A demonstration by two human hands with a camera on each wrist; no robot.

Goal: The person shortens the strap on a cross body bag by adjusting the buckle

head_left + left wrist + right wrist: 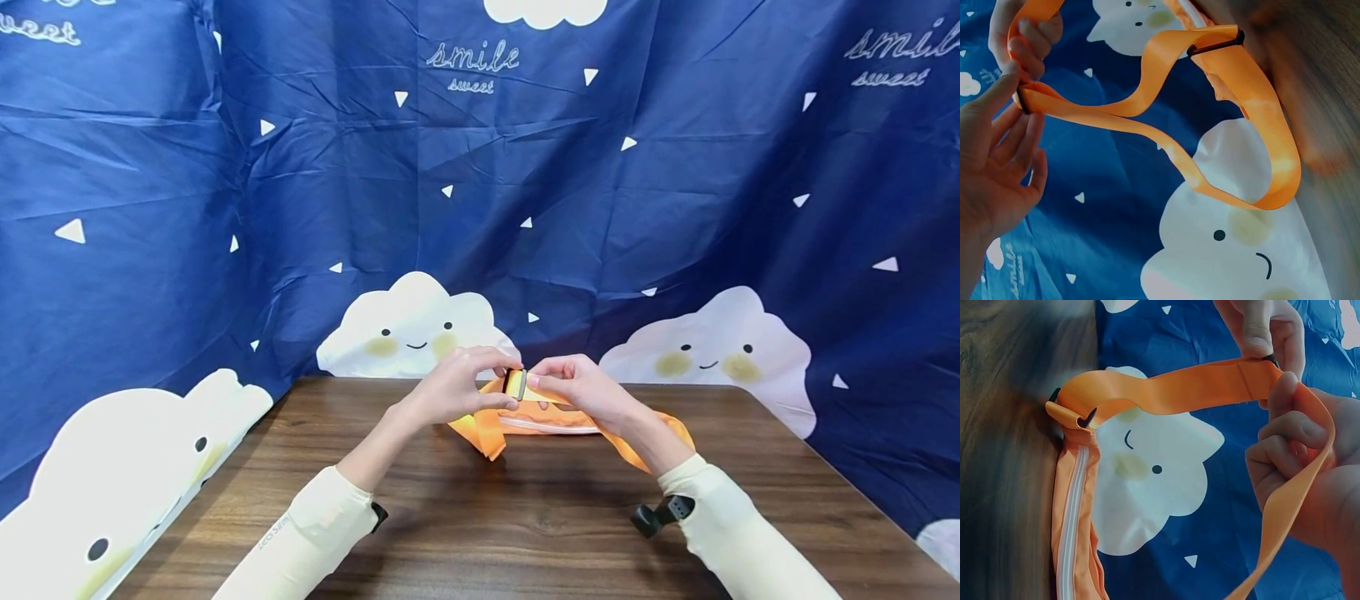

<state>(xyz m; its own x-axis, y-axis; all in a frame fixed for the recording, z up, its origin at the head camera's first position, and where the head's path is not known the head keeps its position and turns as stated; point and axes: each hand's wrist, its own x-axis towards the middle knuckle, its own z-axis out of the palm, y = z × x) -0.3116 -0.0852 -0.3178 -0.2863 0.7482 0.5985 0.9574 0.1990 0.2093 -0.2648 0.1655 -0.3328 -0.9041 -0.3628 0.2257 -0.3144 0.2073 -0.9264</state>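
Note:
An orange zippered bag [551, 423] with a white zip lies on the table, its orange webbing strap [1285, 156] raised in loops. Both hands are lifted above it, close together. Between thumb and fingers, my left hand [450, 389] pinches a dark strap slider [516, 384] that the webbing runs through. Just right of the slider, my right hand [592, 393] pinches the strap, whose length trails down past its curled fingers in the right wrist view. A second dark buckle [1089, 417] joins the strap to the bag's end.
The dark wooden table [465, 533] spreads under both forearms. Behind it hangs a blue curtain [525, 167] printed with clouds and triangles. A black wrist device [660, 515] sits on the right sleeve.

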